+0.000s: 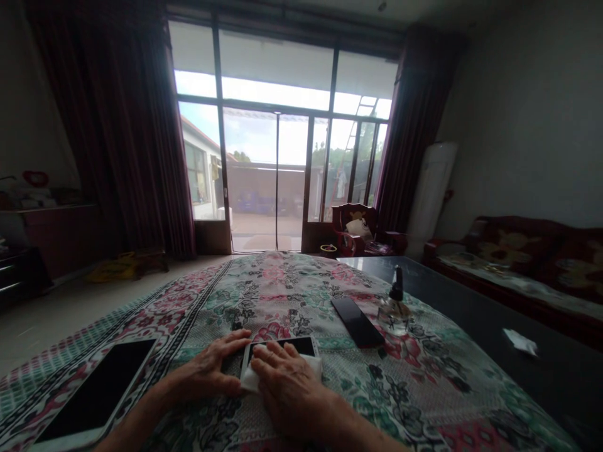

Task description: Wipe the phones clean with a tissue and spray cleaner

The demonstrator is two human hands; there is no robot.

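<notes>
A white-framed phone with a dark screen lies on the patterned tablecloth in front of me. My right hand lies over it, pressing a folded white tissue against the phone under its fingers and palm. My left hand rests at the phone's left edge. Its fingers are stretched towards the upper corner and its thumb points to the lower one. The hands and tissue cover much of the phone. A black phone lies to the right, beside a clear bottle with a black pump top.
A white-framed tablet lies at the left on the tablecloth. To the right, a dark table bears a crumpled white tissue. Beyond stand a wooden armchair, a sofa and glass doors.
</notes>
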